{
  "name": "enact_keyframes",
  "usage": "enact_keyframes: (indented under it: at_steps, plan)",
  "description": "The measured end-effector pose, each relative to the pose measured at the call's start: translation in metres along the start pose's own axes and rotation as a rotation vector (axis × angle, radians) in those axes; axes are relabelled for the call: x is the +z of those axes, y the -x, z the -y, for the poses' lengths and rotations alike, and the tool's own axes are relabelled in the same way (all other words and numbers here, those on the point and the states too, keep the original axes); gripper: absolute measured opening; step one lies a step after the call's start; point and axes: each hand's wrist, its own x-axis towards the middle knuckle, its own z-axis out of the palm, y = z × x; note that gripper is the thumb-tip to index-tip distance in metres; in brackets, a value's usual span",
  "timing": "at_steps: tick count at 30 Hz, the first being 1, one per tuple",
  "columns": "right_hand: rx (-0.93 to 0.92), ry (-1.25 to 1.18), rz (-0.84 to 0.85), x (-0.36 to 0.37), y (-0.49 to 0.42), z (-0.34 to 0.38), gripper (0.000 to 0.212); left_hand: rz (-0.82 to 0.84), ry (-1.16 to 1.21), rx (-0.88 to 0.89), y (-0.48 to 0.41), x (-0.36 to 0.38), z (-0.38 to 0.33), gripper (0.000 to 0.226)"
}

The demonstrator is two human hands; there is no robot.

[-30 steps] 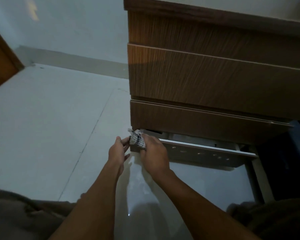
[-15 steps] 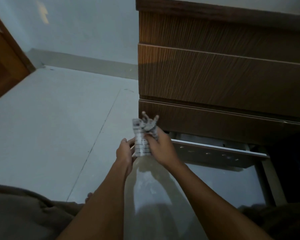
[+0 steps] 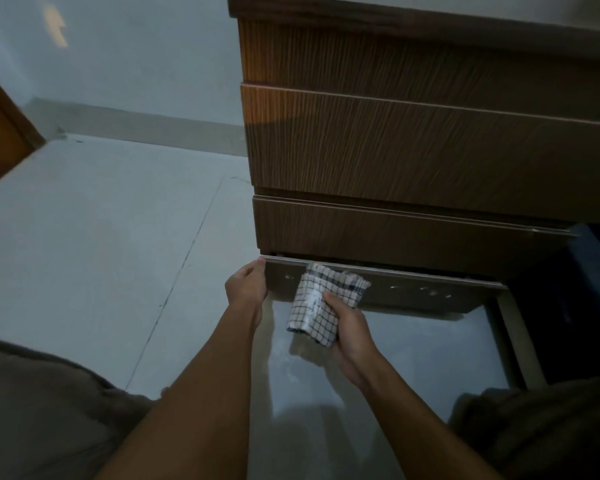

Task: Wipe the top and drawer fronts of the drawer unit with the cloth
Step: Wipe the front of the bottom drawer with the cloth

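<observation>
A brown wood-grain drawer unit (image 3: 430,150) fills the upper right, with its drawer fronts stacked one above another. Its bottom drawer (image 3: 413,289) is pulled out toward me, showing a pale inner panel with small holes. My right hand (image 3: 347,327) holds a white cloth with a dark check (image 3: 321,299), draped against that panel's top edge. My left hand (image 3: 246,289) grips the left end of the pulled-out drawer, fingers curled over its corner. The unit's top is only seen as a dark edge at the frame's upper border.
Pale glossy floor tiles (image 3: 101,254) spread to the left, ending at a light wall with a skirting. A wooden door (image 3: 0,140) stands at the far left. My knees, in dark cloth, sit at both lower corners. Dark space lies right of the drawer.
Both hands held the bunched cloth together before. Now the cloth hangs unfolded in my right hand against the drawer panel, and my left hand has let go of it and taken the drawer's left corner.
</observation>
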Motion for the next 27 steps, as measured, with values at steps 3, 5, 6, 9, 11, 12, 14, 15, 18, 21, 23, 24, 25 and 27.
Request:
enact_keyframes:
  at_steps: [3, 5, 6, 9, 11, 12, 14, 15, 18, 21, 23, 24, 25, 27]
  plan:
    - [0.015, -0.019, -0.023, -0.007, -0.002, -0.004, 0.034, -0.027, 0.042, -0.008, 0.0, 0.008, -0.003, 0.034]
    - [-0.005, 0.05, -0.098, -0.015, -0.003, -0.005, 0.034, -0.047, 0.056, -0.023, -0.001, 0.012, -0.004, 0.034]
    - [-0.019, 0.107, -0.147, -0.018, -0.004, -0.005, 0.034, -0.058, 0.062, -0.029, 0.0, 0.014, -0.004, 0.033]
    - [-0.129, 0.229, -0.317, -0.026, -0.002, -0.002, 0.028, -0.081, 0.072, -0.03, 0.003, 0.017, -0.005, 0.029]
    - [-0.275, 0.284, -0.452, -0.032, 0.001, 0.001, 0.026, -0.1, 0.056, -0.021, 0.005, 0.019, -0.006, 0.028]
    - [-0.333, 0.296, -0.513, -0.037, 0.003, 0.002, 0.028, -0.108, 0.046, -0.015, 0.007, 0.021, -0.008, 0.028]
    - [-0.397, 0.276, -0.637, -0.051, 0.004, 0.004, 0.034, -0.126, 0.023, -0.005, 0.007, 0.023, -0.009, 0.028]
    - [-0.415, 0.246, -0.706, -0.06, 0.005, 0.008, 0.035, -0.134, 0.006, -0.001, 0.005, 0.024, -0.008, 0.029]
    - [-0.482, 0.152, -0.935, -0.09, 0.007, 0.026, 0.036, -0.142, -0.011, 0.006, -0.001, 0.027, -0.005, 0.03]
    - [-0.559, -0.018, -1.086, -0.116, 0.004, 0.05, 0.035, -0.143, -0.032, 0.013, -0.003, 0.027, -0.004, 0.029]
    - [-0.603, -0.087, -1.134, -0.13, -0.001, 0.064, 0.035, -0.14, -0.047, 0.02, -0.005, 0.026, -0.003, 0.026]
    - [-0.614, -0.094, -1.144, -0.135, -0.003, 0.069, 0.035, -0.137, -0.057, 0.027, -0.006, 0.026, -0.003, 0.025]
    - [-0.599, -0.091, -1.161, -0.139, -0.007, 0.073, 0.034, -0.134, -0.059, 0.027, -0.006, 0.026, -0.004, 0.024]
    - [-0.54, -0.072, -1.187, -0.145, -0.018, 0.077, 0.033, -0.121, -0.053, 0.026, -0.002, 0.025, -0.008, 0.025]
